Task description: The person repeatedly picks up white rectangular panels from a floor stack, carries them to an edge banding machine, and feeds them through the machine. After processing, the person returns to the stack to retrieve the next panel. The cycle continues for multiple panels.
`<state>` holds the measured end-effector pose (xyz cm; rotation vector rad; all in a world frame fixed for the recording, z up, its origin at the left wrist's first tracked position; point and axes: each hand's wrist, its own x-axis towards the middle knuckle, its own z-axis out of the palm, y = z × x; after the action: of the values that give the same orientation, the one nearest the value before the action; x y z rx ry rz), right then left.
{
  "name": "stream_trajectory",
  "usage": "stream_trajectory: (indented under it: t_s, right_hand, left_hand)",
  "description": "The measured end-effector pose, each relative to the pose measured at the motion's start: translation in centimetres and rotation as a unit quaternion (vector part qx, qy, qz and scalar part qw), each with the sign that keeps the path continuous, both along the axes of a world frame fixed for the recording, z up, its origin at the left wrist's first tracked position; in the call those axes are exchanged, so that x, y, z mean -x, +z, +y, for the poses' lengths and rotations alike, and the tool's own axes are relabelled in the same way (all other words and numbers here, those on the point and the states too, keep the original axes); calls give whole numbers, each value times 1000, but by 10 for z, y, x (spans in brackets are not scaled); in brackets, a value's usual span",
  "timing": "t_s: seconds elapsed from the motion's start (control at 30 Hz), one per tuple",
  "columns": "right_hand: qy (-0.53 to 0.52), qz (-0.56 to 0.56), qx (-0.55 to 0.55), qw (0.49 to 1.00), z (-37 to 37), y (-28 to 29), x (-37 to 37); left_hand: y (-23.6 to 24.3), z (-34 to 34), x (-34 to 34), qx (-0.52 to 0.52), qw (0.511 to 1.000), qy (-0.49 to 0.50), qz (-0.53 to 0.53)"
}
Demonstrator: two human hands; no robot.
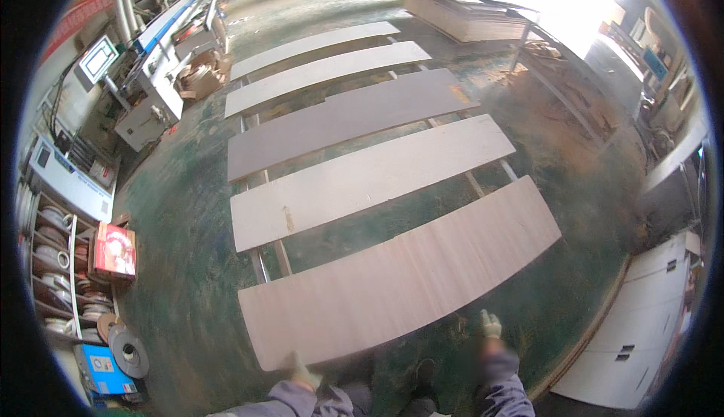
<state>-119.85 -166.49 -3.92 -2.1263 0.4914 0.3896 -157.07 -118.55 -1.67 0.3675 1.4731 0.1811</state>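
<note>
STEP: positioning nearest board on floor rails, judged | LEFT: left hand gripping its near corner | RIGHT: right hand at near edge, grip unclear | NEXT: likely needs alignment parallel to neighbouring board.

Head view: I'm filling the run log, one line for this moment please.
left hand: at nearest board edge | right hand: near same edge | boards on rails
</note>
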Motion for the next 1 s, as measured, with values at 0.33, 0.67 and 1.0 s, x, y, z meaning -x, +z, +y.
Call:
stream_trajectory:
  t_s: [0.33,0.67,1.0]
  right_hand:
    - [-145,1,-202,969,38,-8,-127]
    - [-279,28,-344,896,60,-48,-159]
    - [-288,48,-89,952,197,40,-217]
  left_hand:
    - [-12,-26,-69,-247,937,166,-182]
    - [-24,20,-108,-191,895,268,-300]
    - [-26,112,-176,-227,951,185,-98]
